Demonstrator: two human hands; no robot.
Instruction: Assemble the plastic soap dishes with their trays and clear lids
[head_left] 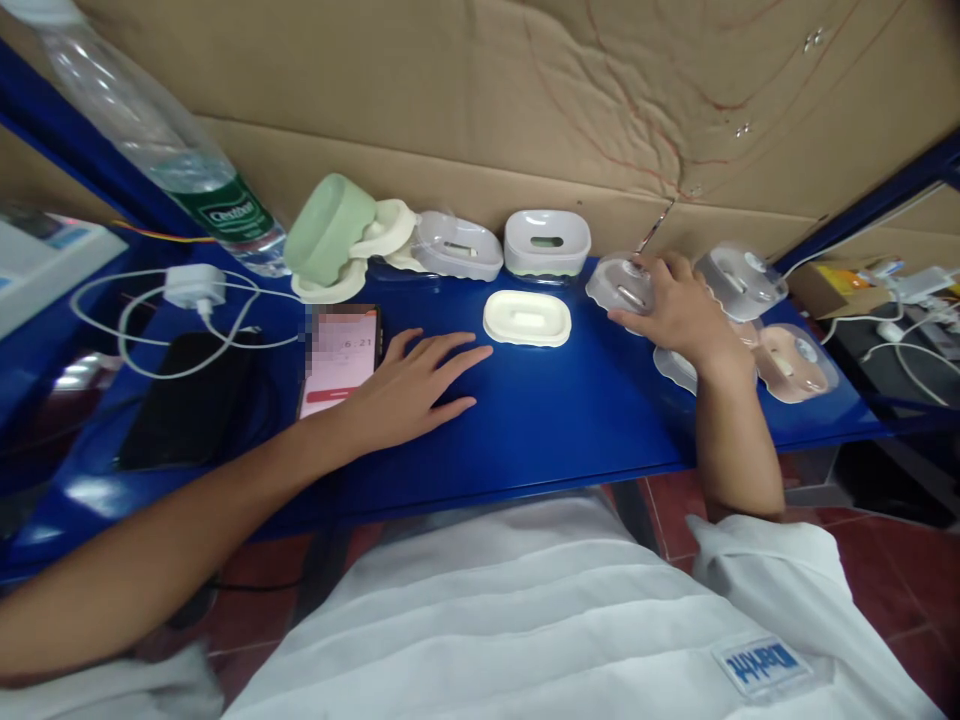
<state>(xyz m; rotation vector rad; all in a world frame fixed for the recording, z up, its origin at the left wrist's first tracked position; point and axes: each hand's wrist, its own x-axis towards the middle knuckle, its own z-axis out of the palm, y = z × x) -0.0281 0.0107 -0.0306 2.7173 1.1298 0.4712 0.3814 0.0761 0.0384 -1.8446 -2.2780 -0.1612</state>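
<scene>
My left hand lies flat on the blue table, fingers stretched out toward a cream oval soap-dish tray, not touching it. It holds nothing. My right hand is farther right, its fingers curled on a clear plastic soap-dish part. More clear parts lie around that hand: one behind it, one at the right and one partly under the wrist.
Along the cardboard wall stand a white soap dish, a clear one and a pale green and cream stack. A phone with a lit screen, a dark phone, a white charger with cable and a water bottle fill the left.
</scene>
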